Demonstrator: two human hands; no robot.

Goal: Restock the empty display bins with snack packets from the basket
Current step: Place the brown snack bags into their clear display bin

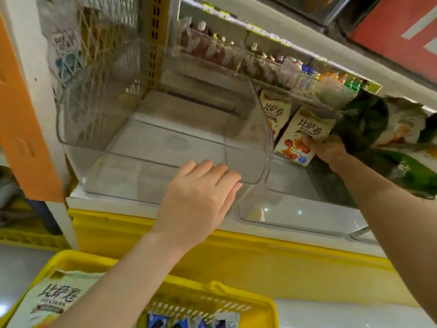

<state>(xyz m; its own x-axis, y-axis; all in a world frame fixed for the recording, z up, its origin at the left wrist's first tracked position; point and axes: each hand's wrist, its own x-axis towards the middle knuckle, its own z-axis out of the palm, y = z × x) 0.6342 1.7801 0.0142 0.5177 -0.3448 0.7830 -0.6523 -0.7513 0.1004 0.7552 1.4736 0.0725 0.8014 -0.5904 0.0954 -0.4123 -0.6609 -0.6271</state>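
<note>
A clear plastic display bin [99, 129] stands empty on the white shelf at the left. My left hand [201, 195] rests on its front rim with straight fingers. To its right a second clear bin [295, 209] holds a cream snack packet [274, 112] leaning at the back. My right hand [328, 147] grips another cream packet [305, 133] by its lower edge inside that bin. The yellow basket [236, 297] sits below at the bottom, with a cream packet [54, 301] and blue packets [189, 321] in it.
Green and white snack bags [383, 129] fill the bin further right. An upper shelf [283, 65] carries small packets in clear trays. A yellow shelf base [260, 256] runs under the bins. An orange panel [21, 114] stands at the left.
</note>
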